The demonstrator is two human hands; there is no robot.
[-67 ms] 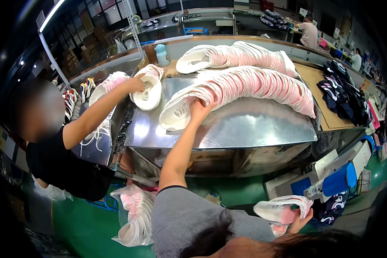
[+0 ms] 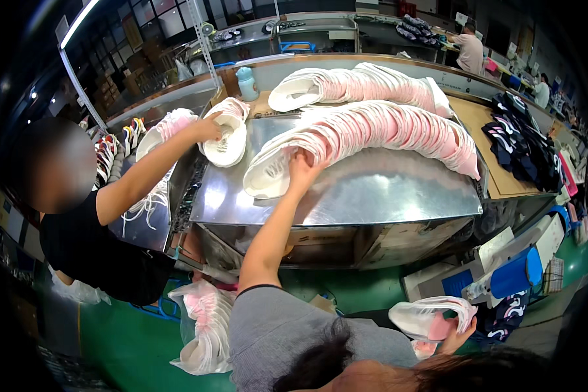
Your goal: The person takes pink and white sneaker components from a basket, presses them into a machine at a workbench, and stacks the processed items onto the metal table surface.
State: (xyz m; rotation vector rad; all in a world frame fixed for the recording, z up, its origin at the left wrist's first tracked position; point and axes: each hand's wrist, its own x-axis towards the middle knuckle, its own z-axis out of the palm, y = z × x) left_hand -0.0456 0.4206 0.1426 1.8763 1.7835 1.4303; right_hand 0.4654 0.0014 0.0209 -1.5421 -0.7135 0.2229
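Note:
Two long curved rows of nested white and pink shoe uppers lie on the metal table; the far row (image 2: 372, 88) sits behind the near row (image 2: 385, 127). My left hand (image 2: 303, 172) reaches to the left end of the near row, its fingers curled in among the uppers and partly hidden. The front upper (image 2: 268, 179) lies just left of it, toe outward. Low at the right, my right hand (image 2: 459, 338) grips a small bunch of white and pink shoe uppers (image 2: 431, 315), held away from the table.
At the left, a person in black (image 2: 85, 242) rests a hand on another stack of uppers (image 2: 225, 147). A blue bottle (image 2: 247, 85) stands behind. Dark uppers (image 2: 519, 140) lie on cardboard at right. A bagged stack (image 2: 206, 326) and a blue bin (image 2: 516, 273) are below table height.

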